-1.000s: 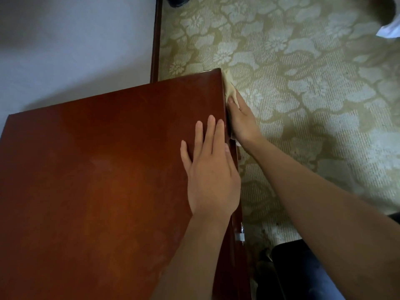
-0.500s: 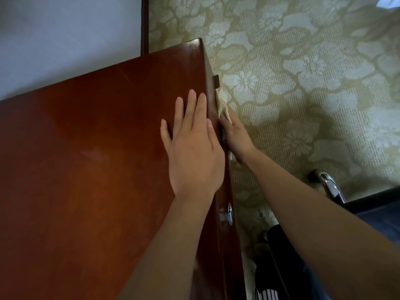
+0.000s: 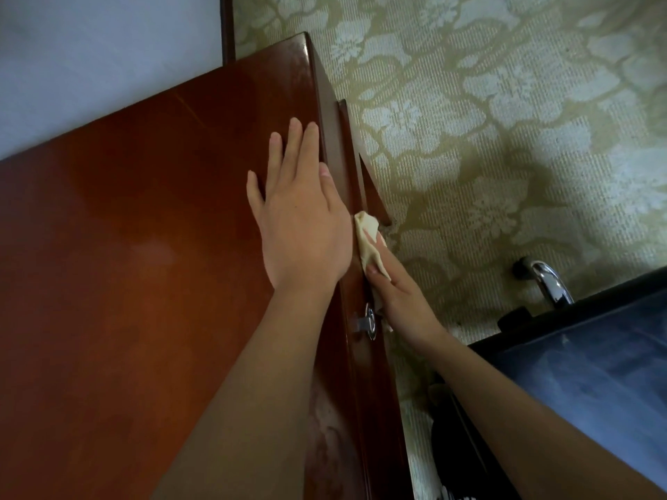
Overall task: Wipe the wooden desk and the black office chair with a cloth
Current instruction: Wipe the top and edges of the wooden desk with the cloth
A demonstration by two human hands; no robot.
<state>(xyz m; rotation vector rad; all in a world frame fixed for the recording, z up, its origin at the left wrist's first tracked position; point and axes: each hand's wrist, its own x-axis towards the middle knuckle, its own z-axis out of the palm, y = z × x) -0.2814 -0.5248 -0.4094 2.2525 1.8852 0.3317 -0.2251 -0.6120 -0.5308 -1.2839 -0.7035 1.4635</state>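
The reddish-brown wooden desk (image 3: 137,283) fills the left half of the view. My left hand (image 3: 299,225) lies flat on its top near the right edge, fingers straight. My right hand (image 3: 397,301) presses a cream cloth (image 3: 366,236) against the desk's side face, just above a metal drawer handle (image 3: 368,321). The fingers lie along the cloth with the thumb over it. The black office chair (image 3: 584,359) shows at the lower right, with its dark blue-black seat and a chrome armrest bar (image 3: 548,283).
Green carpet with a pale floral pattern (image 3: 487,120) covers the floor to the right of the desk. A white wall (image 3: 90,66) and a dark wooden trim strip (image 3: 227,27) stand behind the desk at upper left.
My right hand and the cloth have slid along the desk's side edge from the far corner toward me, down to the drawer handle. The view dipped, bringing the chair into sight.
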